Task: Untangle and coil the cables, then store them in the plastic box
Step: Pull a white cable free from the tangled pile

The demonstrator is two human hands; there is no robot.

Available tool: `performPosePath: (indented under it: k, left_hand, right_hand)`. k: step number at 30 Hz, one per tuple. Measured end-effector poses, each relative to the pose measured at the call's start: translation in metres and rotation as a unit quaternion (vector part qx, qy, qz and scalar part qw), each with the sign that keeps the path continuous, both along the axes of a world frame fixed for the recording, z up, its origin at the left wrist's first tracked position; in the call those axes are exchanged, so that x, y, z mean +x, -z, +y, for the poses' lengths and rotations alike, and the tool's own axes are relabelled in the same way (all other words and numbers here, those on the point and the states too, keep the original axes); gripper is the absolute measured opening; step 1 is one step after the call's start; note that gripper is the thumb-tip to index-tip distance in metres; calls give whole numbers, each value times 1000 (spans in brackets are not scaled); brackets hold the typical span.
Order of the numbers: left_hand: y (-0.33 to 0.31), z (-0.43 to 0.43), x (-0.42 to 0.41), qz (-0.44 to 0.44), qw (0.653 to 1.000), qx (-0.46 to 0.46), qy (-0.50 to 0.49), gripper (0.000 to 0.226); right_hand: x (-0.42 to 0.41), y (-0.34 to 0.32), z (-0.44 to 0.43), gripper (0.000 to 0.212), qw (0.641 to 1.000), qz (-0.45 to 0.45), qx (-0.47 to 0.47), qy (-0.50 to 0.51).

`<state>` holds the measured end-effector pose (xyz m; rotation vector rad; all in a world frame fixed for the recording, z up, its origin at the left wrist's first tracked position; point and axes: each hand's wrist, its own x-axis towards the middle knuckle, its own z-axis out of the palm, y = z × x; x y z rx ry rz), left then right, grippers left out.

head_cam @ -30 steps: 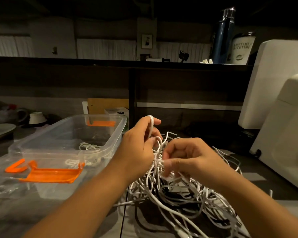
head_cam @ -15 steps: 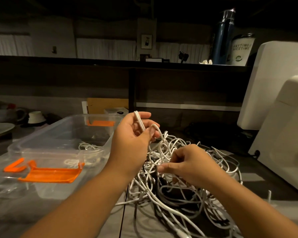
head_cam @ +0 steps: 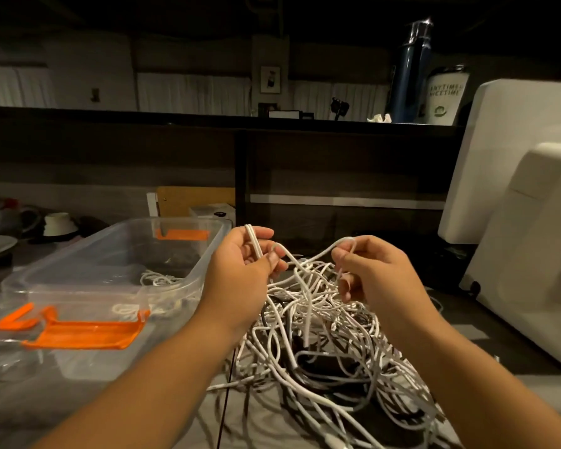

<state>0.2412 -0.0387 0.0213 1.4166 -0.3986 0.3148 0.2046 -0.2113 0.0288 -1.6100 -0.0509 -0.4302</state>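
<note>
White cables (head_cam: 321, 319), clear box (head_cam: 88, 280), orange latches (head_cam: 81, 333)

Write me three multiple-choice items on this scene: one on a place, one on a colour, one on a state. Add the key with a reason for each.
1. On which side of the cable tangle does the plastic box stand?
A) its left B) its right C) on top of it
2. The clip at the box's near end is:
A) blue B) orange C) green
3. The left hand:
A) lies flat on the table B) grips the box rim C) pinches a white cable

Key: 1 A, the box sits left of the tangle; 2 B, the clip shows bright orange; 3 C, thumb and fingers close on the cable.
</note>
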Motion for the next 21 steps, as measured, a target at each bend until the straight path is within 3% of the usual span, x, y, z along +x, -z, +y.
performPosePath:
  k: [5, 8, 10, 14, 16, 18, 21]
  left_hand:
    - [5, -2, 2, 12, 999, 42, -23, 25]
    - [5, -2, 2, 12, 998, 54, -30, 24]
    - [5, -1, 1, 9, 998, 54, -25, 24]
    - [4, 0, -2, -10, 998, 54, -17, 25]
    - [3, 0, -2, -17, 998, 56, -16, 26]
    - [3, 0, -3, -16, 998, 56, -19, 26]
    - [4, -1, -4, -11, 998, 56, -20, 25]
  right_hand:
    - [-5, -5, 5, 20, 986, 17, 65, -152]
    - [-8, -5, 6, 39, 969, 83, 125, -198]
    - [-4, -3, 5, 49, 960, 120, 199, -154]
    - [8, 2, -2, 45, 949, 86, 303, 5]
    - [11, 5, -8, 46, 968, 81, 232, 53]
    - [12, 9, -9, 50, 990, 100, 15, 97]
    - [9, 16, 0, 48, 935, 120, -305, 133]
